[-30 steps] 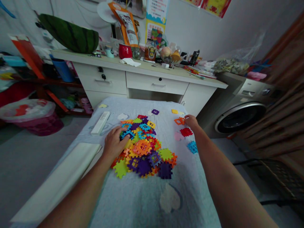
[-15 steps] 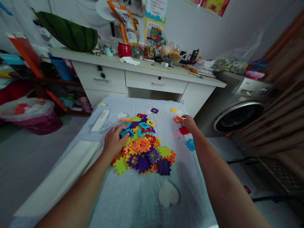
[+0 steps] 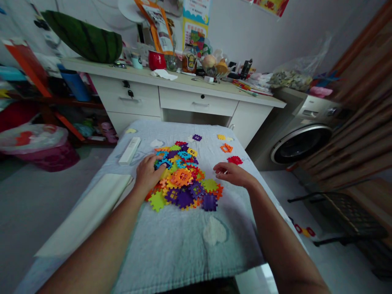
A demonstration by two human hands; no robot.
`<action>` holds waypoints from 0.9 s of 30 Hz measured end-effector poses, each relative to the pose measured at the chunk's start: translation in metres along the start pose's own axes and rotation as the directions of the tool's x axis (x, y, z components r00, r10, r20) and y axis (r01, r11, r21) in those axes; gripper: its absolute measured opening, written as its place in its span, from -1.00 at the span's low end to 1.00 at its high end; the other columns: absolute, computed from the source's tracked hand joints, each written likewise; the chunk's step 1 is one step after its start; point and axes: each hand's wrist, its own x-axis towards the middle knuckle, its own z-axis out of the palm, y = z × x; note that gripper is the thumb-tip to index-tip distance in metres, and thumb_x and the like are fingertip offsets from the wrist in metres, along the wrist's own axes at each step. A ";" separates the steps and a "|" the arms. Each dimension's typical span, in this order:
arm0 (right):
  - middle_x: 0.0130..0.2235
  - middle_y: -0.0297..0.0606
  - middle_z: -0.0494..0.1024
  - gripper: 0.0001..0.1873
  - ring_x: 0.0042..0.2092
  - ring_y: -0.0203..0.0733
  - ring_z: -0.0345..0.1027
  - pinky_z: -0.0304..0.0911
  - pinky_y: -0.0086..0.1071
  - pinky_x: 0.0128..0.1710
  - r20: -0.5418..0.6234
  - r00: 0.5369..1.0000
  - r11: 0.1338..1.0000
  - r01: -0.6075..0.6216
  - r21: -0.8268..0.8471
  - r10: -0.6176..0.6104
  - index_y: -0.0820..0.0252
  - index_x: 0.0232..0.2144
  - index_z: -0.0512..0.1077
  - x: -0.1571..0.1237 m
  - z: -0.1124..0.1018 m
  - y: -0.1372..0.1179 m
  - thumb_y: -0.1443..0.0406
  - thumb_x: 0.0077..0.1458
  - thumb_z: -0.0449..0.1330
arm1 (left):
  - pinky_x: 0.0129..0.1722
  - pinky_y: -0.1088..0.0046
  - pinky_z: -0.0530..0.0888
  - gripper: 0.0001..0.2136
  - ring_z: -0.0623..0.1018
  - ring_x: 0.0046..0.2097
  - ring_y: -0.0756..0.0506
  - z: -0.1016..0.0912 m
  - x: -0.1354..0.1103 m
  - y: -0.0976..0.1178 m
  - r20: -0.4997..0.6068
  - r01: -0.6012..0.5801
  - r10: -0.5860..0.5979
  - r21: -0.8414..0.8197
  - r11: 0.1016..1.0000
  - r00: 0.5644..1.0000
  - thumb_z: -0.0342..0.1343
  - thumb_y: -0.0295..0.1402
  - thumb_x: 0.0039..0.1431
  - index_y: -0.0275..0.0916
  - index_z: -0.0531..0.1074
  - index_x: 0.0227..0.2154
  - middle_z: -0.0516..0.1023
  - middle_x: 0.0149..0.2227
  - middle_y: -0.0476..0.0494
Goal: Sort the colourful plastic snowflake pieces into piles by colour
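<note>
A heap of colourful plastic interlocking building pieces [image 3: 183, 178] lies on a pale blue cloth [image 3: 183, 237]. My left hand [image 3: 148, 173] rests against the heap's left side, thumb and fingers apart around a blue piece [image 3: 163, 163]. To the right of the heap, my right hand [image 3: 234, 173] is above the cloth, fingers loosely bent and pointing left, no piece visible in them. Just beyond it lies a red piece [image 3: 235, 160]. Farther back are an orange piece [image 3: 226, 148], a yellow piece [image 3: 221, 137] and a purple piece [image 3: 197, 138].
A white narrow box [image 3: 130, 151] and a folded white cloth [image 3: 88, 210] lie at the left. Behind stands a white desk [image 3: 180, 98] bearing a watermelon [image 3: 84, 38], a red pot [image 3: 157, 60] and a jar [image 3: 190, 59]. A washing machine [image 3: 294, 118] is at the right.
My right hand has moved left and nearer to me, away from the orange piece. The blue piece at the right edge is now hidden. My left hand stays at the heap; the view has shifted slightly.
</note>
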 end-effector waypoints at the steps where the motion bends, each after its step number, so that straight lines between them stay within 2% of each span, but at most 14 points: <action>1: -0.16 -0.18 0.55 -0.68 -0.20 -0.21 0.41 0.31 -0.36 -0.18 0.042 0.999 1.000 0.007 -0.016 -0.007 0.23 -0.09 0.48 -0.003 0.007 -0.005 0.27 0.08 0.23 | 0.16 0.18 0.33 -0.70 0.44 0.10 -0.22 0.000 0.000 0.000 0.001 -0.003 0.003 -0.005 1.000 1.000 0.05 -0.16 0.11 -0.15 0.47 -0.14 0.47 0.01 -0.18; 5: -0.07 -0.12 0.48 -0.49 -0.13 -0.13 0.38 0.30 -0.29 -0.09 0.122 0.992 0.993 0.028 -0.115 -0.014 0.23 0.00 0.45 -0.004 0.025 -0.013 0.25 -0.04 0.34 | 0.16 0.19 0.32 -0.70 0.44 0.10 -0.21 0.000 -0.001 -0.001 0.004 -0.009 0.009 -0.022 1.000 1.000 0.05 -0.17 0.12 -0.15 0.47 -0.13 0.47 0.01 -0.18; 8: -0.06 -0.12 0.44 -0.47 -0.11 -0.12 0.36 0.29 -0.29 -0.07 0.139 0.990 0.987 0.042 -0.154 -0.020 0.23 0.01 0.45 -0.003 0.030 -0.012 0.22 -0.05 0.36 | 0.16 0.19 0.32 -0.70 0.44 0.10 -0.21 0.000 -0.001 -0.003 0.005 -0.019 0.019 -0.013 1.000 1.000 0.05 -0.17 0.12 -0.14 0.46 -0.13 0.47 0.01 -0.16; 12: -0.08 -0.13 0.42 -0.47 -0.15 -0.15 0.34 0.28 -0.32 -0.12 0.096 0.995 0.988 0.027 -0.152 -0.013 0.25 -0.01 0.44 -0.004 0.032 -0.008 0.22 -0.05 0.35 | 0.16 0.20 0.33 -0.71 0.44 0.09 -0.21 0.001 0.000 -0.003 -0.002 -0.029 0.029 -0.003 1.000 1.000 0.06 -0.17 0.11 -0.14 0.46 -0.14 0.47 0.00 -0.16; 16: -0.13 -0.18 0.40 -0.49 -0.20 -0.20 0.32 0.28 -0.33 -0.17 -0.004 1.000 0.991 -0.009 -0.132 0.008 0.24 -0.06 0.42 -0.005 0.034 -0.004 0.24 -0.10 0.37 | 0.15 0.19 0.34 -0.69 0.45 0.08 -0.22 0.001 0.000 -0.003 -0.007 -0.034 0.034 0.000 0.999 0.999 0.04 -0.16 0.12 -0.16 0.47 -0.14 0.47 0.01 -0.18; 19: -0.14 -0.20 0.39 -0.53 -0.21 -0.21 0.31 0.29 -0.31 -0.16 -0.135 0.991 0.995 -0.021 -0.096 0.008 0.22 -0.11 0.40 -0.008 0.029 0.003 0.24 -0.10 0.38 | 0.14 0.20 0.35 -0.69 0.46 0.07 -0.21 0.001 0.000 -0.004 -0.005 -0.041 0.041 -0.002 0.999 0.999 0.04 -0.15 0.12 -0.17 0.47 -0.14 0.47 0.00 -0.17; 23: -0.14 -0.17 0.41 -0.56 -0.24 -0.20 0.31 0.30 -0.28 -0.18 -0.346 0.937 0.992 -0.085 -0.092 0.048 0.21 -0.14 0.39 -0.021 0.010 0.017 0.20 -0.07 0.36 | 0.16 0.18 0.33 -0.71 0.45 0.09 -0.22 0.002 0.000 -0.004 -0.014 -0.037 0.037 0.003 0.999 0.999 0.06 -0.17 0.11 -0.16 0.47 -0.15 0.47 0.00 -0.17; 27: -0.18 -0.16 0.44 -0.53 -0.24 -0.15 0.35 0.29 -0.27 -0.19 -0.432 0.890 0.953 -0.244 -0.178 0.148 0.22 -0.08 0.40 -0.052 -0.010 0.033 0.11 -0.01 0.31 | 0.15 0.17 0.34 -0.70 0.44 0.10 -0.23 0.002 0.000 -0.004 -0.004 -0.030 0.030 0.007 1.000 1.000 0.05 -0.16 0.12 -0.15 0.47 -0.15 0.47 0.00 -0.17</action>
